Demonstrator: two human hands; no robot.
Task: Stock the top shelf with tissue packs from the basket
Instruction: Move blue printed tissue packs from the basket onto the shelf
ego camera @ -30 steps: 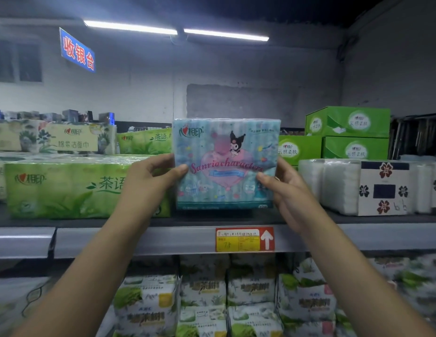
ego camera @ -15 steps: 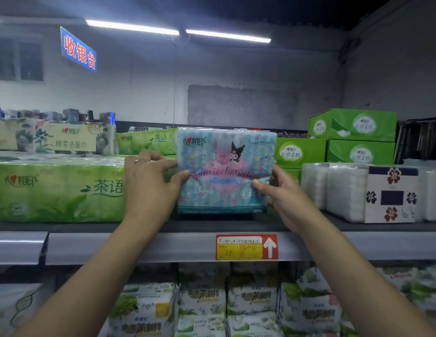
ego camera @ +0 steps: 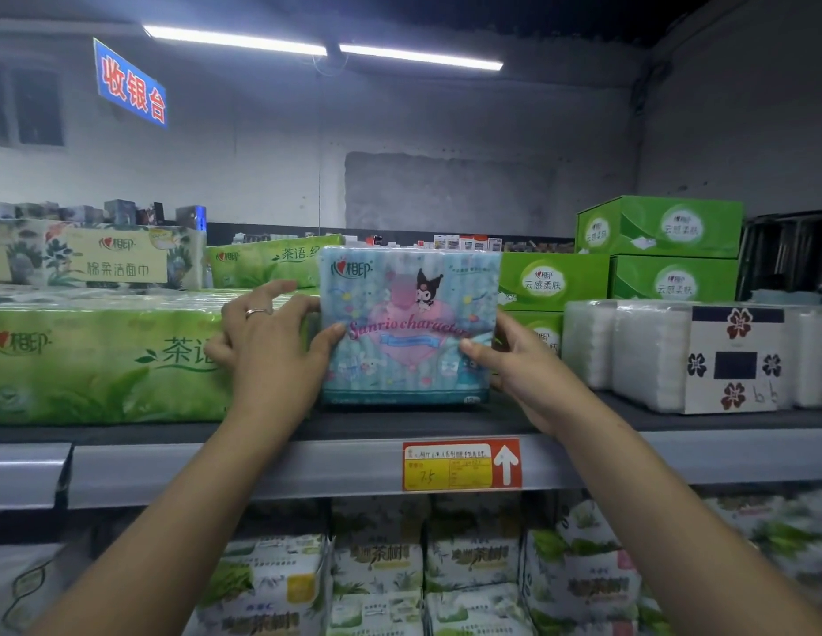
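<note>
While the blue tissue pack (ego camera: 407, 328) stands upright on the top shelf (ego camera: 308, 424), I grasp its two sides with my left hand (ego camera: 267, 355) and right hand (ego camera: 524, 378). Just beside it on the left lies a green tissue bundle (ego camera: 102, 360); green boxes (ego camera: 553, 282) sit behind on the right.

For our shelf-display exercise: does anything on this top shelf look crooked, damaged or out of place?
Nothing stands out. The blue Sanrio tissue pack stands upright on the top shelf, held by both hands, square with the green tissue packs beside it.
</note>
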